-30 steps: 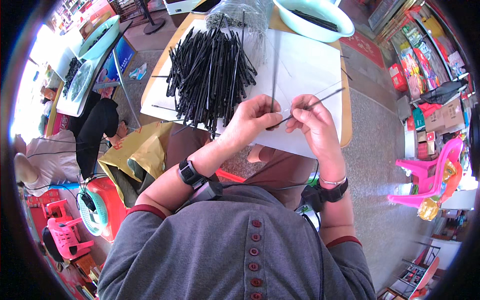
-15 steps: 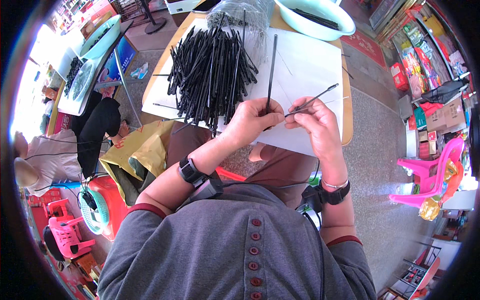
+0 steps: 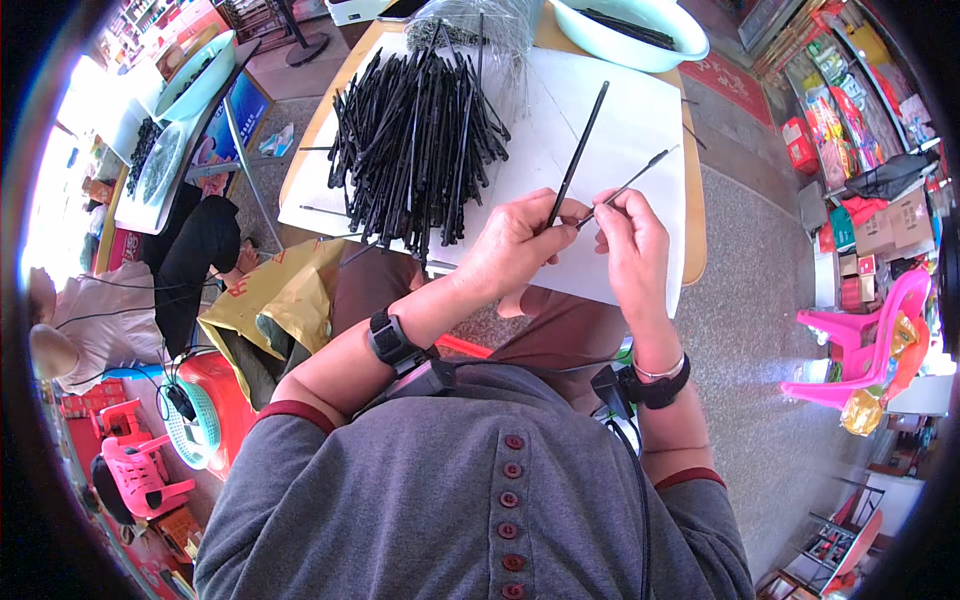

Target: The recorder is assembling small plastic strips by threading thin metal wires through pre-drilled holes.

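My left hand (image 3: 522, 238) pinches a long, thin black stick (image 3: 580, 150) that slants up toward the far right. Close beside it, my right hand (image 3: 636, 232) grips a thinner dark rod (image 3: 636, 178) between thumb and fingers. The rod's lower end meets the left fingertips; the exact contact is hidden by the fingers. Both hands hover over the near edge of a white sheet (image 3: 560, 90) on a small table. To their left lies a big heap of similar black sticks (image 3: 410, 150).
Behind the heap sits a bundle of fine wires (image 3: 470, 25). A pale green basin (image 3: 640, 50) with black sticks stands at the far right. A yellow bag (image 3: 270, 300) is by my left leg. Another person's arm and dark trousers (image 3: 200, 245) are at the left; a pink chair (image 3: 870, 340) is right.
The stick in my left hand has tilted to the right. My left hand has shifted slightly right, and the rod in my right hand now stands steeper.
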